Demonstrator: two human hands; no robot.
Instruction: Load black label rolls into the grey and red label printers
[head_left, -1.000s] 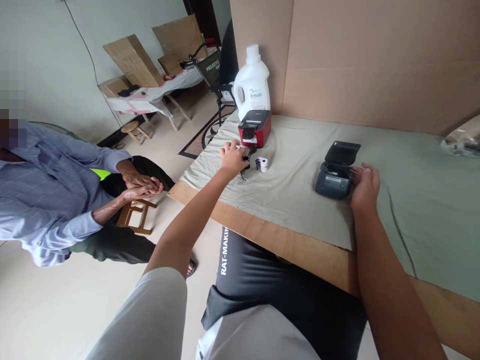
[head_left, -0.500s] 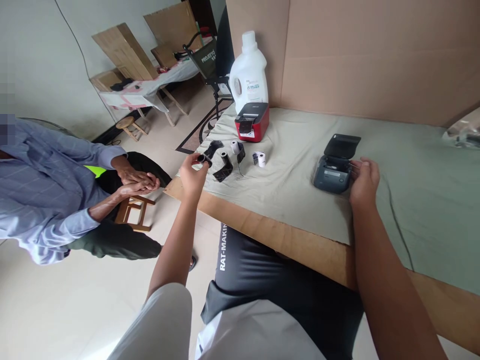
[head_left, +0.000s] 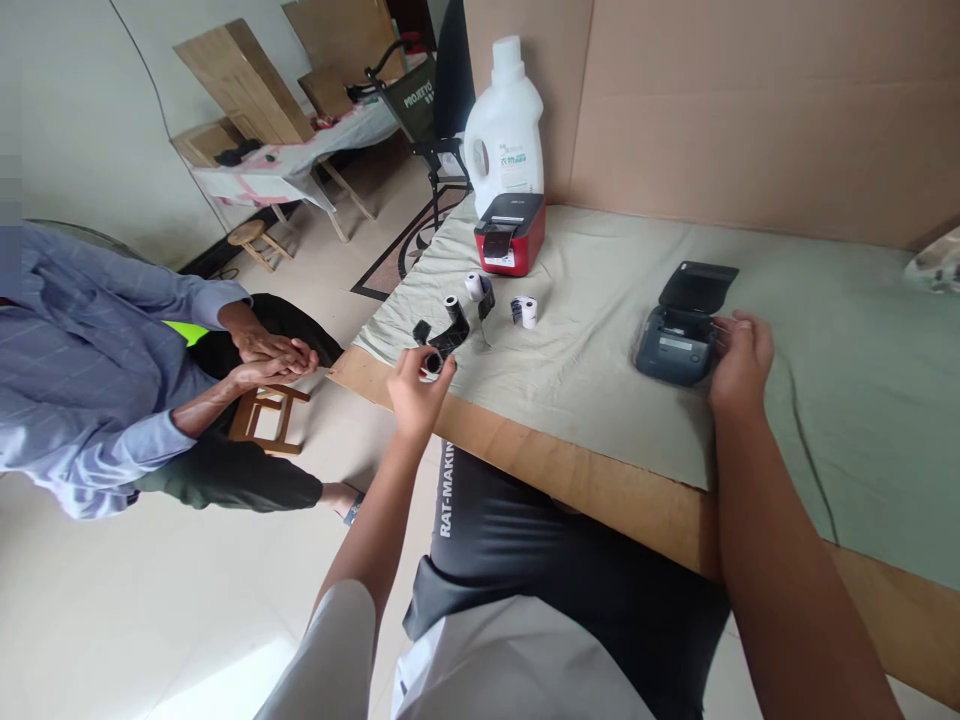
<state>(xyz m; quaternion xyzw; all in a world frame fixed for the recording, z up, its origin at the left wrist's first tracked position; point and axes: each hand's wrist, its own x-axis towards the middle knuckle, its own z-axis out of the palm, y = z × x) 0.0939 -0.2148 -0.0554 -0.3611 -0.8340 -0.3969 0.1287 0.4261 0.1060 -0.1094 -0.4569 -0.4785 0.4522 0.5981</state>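
My left hand is above the table's near edge, its thumb and fingers closed round a small black roll. Just beyond it lie an unwound black roll and a white-cored roll with a dark loose end. A small white roll stands a little to the right. My right hand is at the right side of a dark compact printer, fingers curled against it. The printer's lid is raised, and its roll bay is partly in shadow.
A red and black printer stands in front of a white detergent bottle. Cardboard walls the back of the cloth-covered table. At the left a seated person's clasped hands are close to the table corner. A dark cable runs at right.
My left hand has moved right and toward me with the black roll, over the table's near edge. My right hand stays by the dark printer. The view has shifted slightly.
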